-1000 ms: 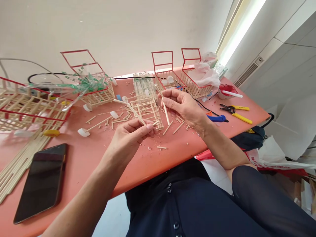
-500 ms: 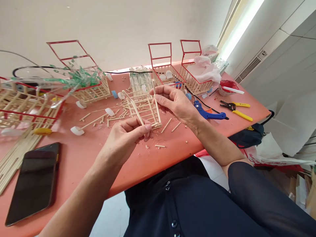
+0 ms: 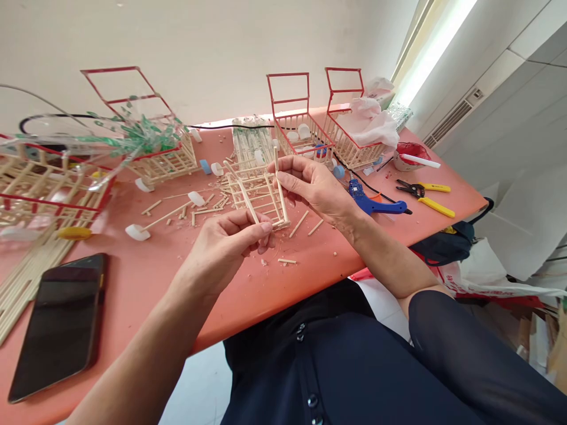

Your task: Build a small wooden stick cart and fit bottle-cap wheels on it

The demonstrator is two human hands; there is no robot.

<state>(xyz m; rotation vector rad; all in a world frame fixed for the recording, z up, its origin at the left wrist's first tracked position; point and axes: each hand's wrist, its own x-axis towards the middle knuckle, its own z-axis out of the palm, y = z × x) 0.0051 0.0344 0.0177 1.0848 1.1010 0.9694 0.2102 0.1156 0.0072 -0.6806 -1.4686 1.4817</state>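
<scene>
A small open frame of pale wooden sticks (image 3: 247, 200) is held up above the table. My left hand (image 3: 233, 239) pinches its lower left corner between thumb and fingers. On the right-hand stick, my right hand (image 3: 312, 186) has a closed grip with thumb and fingertips. Behind the frame lies a lattice of similar sticks (image 3: 237, 188), partly hidden by the frame and my hands. Short cut pieces (image 3: 287, 261) and crumbs are scattered around on the table.
Along the wall stand several stick carts with red-edged handles (image 3: 290, 101). A blue glue gun (image 3: 381, 206), yellow-handled pliers (image 3: 427, 198) and a red-stained cup (image 3: 411, 156) are at right. A phone (image 3: 59, 324) and long sticks (image 3: 26, 286) lie at left on the orange table (image 3: 155, 295).
The view has shifted very slightly. Both hands keep their grip on the stick frame, with hardly any movement.
</scene>
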